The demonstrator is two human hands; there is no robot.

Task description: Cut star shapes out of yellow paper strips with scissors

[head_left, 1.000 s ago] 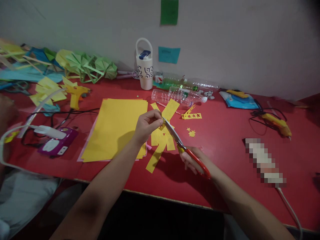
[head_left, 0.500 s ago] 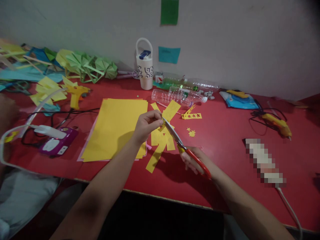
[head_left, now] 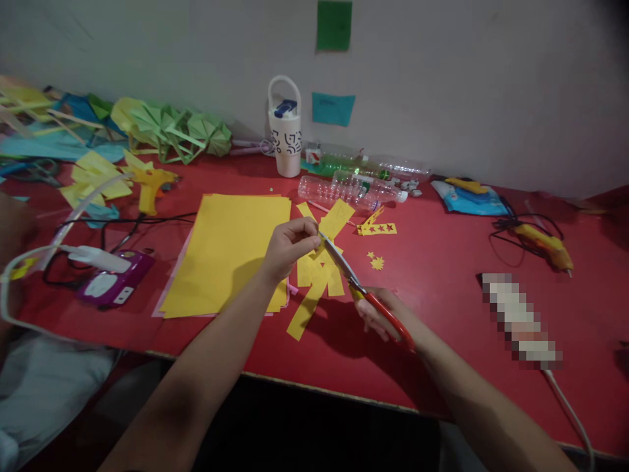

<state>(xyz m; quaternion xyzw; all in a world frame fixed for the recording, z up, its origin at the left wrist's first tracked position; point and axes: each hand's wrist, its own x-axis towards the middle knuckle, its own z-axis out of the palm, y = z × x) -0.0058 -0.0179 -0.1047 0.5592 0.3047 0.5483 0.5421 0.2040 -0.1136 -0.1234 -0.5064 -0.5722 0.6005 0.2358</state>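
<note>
My right hand (head_left: 376,316) is closed on the scissors (head_left: 388,314), which have red handles. Their blades point up and left, and the tips are at the fingertips of my left hand (head_left: 293,244). Those fingers are pinched on a small yellow paper piece (head_left: 320,241), mostly hidden. Under both hands lie cut yellow paper strips (head_left: 305,311). Left of them is a stack of yellow sheets (head_left: 226,249). Small yellow stars (head_left: 377,263) and a strip with star-shaped holes (head_left: 377,229) rest to the right.
Plastic bottles (head_left: 344,190) and a white tumbler (head_left: 287,144) stand or lie at the back. Glue guns (head_left: 545,246) with cords are on both sides. A purple power socket (head_left: 115,278) sits left, near another person's blurred arm (head_left: 12,242). Folded paper shapes (head_left: 171,128) line the wall.
</note>
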